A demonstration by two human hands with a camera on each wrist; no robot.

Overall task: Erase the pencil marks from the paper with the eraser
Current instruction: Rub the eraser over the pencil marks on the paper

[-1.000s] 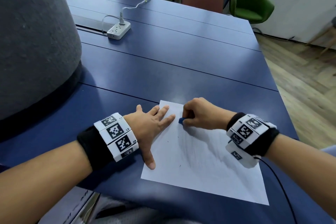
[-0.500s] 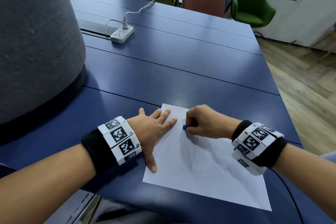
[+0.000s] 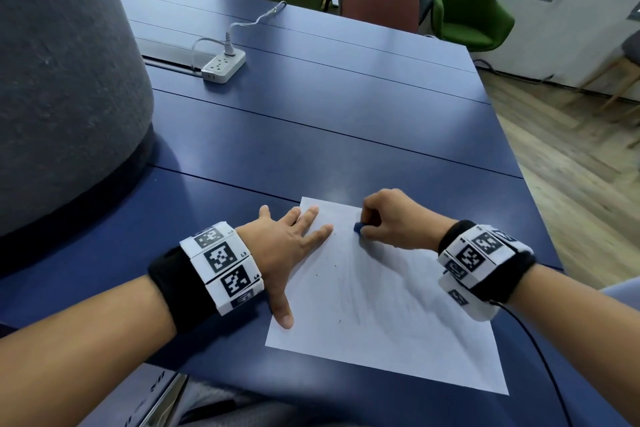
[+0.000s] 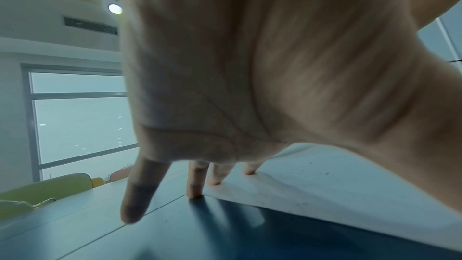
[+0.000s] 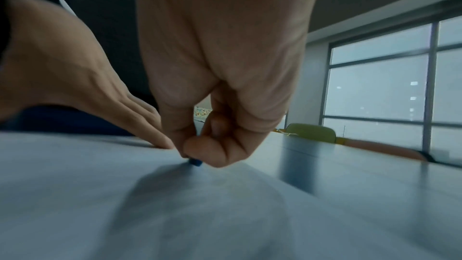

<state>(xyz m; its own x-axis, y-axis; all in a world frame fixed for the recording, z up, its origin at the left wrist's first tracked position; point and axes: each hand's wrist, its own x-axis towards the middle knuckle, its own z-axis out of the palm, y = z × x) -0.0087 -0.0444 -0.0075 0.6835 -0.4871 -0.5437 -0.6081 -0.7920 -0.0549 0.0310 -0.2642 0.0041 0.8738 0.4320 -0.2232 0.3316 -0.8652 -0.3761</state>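
Mid-erasing, the right hand (image 3: 391, 218) pinches the blue eraser (image 3: 358, 227) against the paper (image 3: 398, 322) near its far edge at the counter's (image 3: 346, 121) near side, the left hand (image 3: 287, 246) flat, pinning it; next, rubbing toward the remaining grey smudges.

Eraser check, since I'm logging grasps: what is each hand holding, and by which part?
The right hand pinches the blue eraser by its upper end; the left hand holds nothing.
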